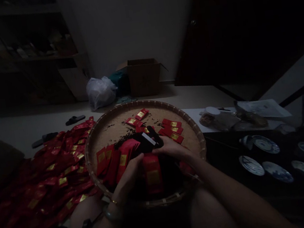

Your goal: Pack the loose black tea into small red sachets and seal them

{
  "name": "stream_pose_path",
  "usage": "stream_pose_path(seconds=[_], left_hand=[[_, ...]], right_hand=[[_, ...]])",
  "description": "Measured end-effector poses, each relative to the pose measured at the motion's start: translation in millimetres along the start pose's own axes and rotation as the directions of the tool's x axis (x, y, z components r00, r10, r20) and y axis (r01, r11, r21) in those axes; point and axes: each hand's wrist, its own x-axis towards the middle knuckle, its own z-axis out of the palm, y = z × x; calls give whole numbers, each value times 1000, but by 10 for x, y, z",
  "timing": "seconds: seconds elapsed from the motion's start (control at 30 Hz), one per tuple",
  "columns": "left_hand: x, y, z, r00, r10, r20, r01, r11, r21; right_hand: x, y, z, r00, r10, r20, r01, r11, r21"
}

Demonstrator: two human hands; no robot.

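Note:
The scene is dim. A red packet with a gold label (153, 176) stands upright in front of me, inside a round woven bamboo tray (105, 126). My left hand (132, 167) grips this packet at its upper left edge, fingers closed. My right hand (170, 148) is closed at the packet's top, around a dark hand-held tool (157, 138) with a white strip beside it; its exact kind is too dark to make out. Dark loose leaves, like tea (129, 134), lie behind and around the packet. Several red packets (116, 160) lean together left of my left hand.
More red packets (172, 128) lie in the tray's right half. A large heap of red packets (60, 168) covers the floor at left. Patterned plates (277, 172) sit on a dark surface at right. A cardboard box (144, 77) and a white plastic bag (100, 93) stand by the wall.

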Motion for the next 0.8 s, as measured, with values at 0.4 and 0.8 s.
stream_pose_path(seconds=[0.4,0.8], left_hand=[[-98,121,95,991,131,22,-133,979,154],[-93,99,82,994,102,25,-105,986,130]], right_hand=[[-10,34,-176,990,-140,-28,123,937,-327],[-65,-42,-55,954,-251,163,295,692,-659]])
